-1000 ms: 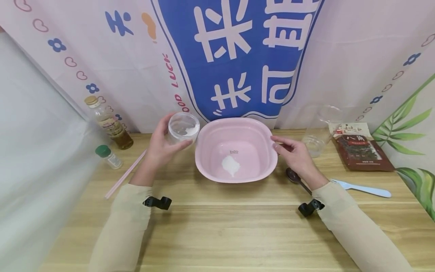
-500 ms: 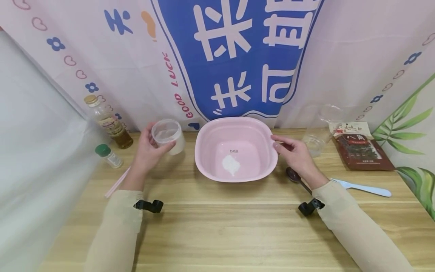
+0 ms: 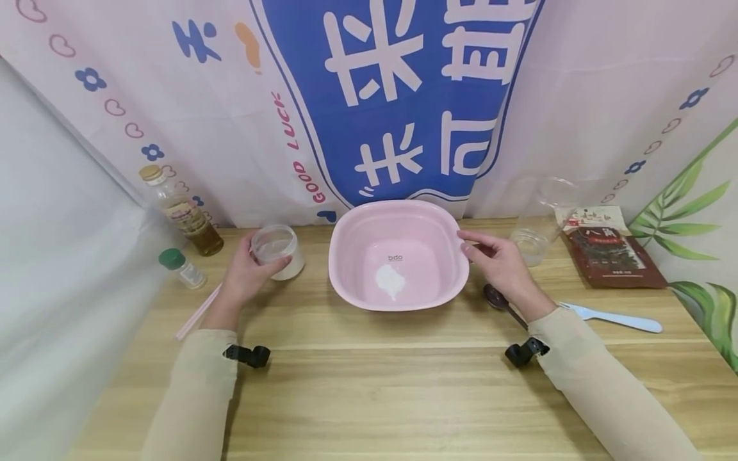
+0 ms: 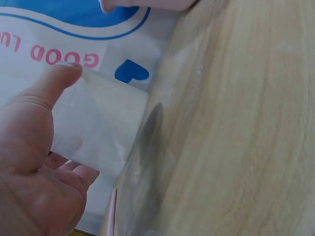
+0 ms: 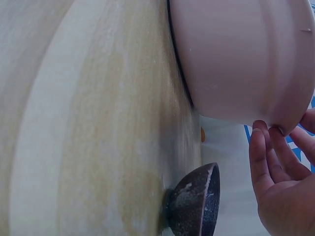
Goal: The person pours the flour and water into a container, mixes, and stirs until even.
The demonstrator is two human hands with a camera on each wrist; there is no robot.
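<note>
— So, what is the left hand (image 3: pixel 245 275) doing?

— It grips a clear plastic cup (image 3: pixel 277 251), thumb and fingers curled round its side. The cup stands upright on the wooden table (image 3: pixel 369 378), just left of the pink basin (image 3: pixel 346 256) but not touching it. In the left wrist view the thumb presses the cup's wall and the cup's base meets the wood; some white stuff shows low inside the cup.

— And the right hand (image 3: pixel 503 267)?

— It holds the basin's right rim, fingers curled over the edge. The right wrist view shows the fingertips (image 5: pixel 261 147) hooked under the lip of the basin's outer wall.

— What sits in the basin?

— A small heap of white powder (image 3: pixel 391 280) on the bottom, a little below the printed mark. The basin stands near the middle of the table, close to the back edge.

— Anything by the right wrist?

— A dark metal spoon (image 3: pixel 497 298) lies on the table just beside the wrist, its bowl towards the basin. Farther right lie a pale blue plastic fork (image 3: pixel 617 318) and a dark red packet (image 3: pixel 611 250), and a clear measuring jug (image 3: pixel 539 221) stands between the packet and the basin.

— On the left side?

— An oil bottle (image 3: pixel 181 211) with a tan cap stands at the back, a small green-capped shaker (image 3: pixel 181 267) in front of it, and a pink straw (image 3: pixel 198 312) lies slantwise beside the left forearm.
</note>
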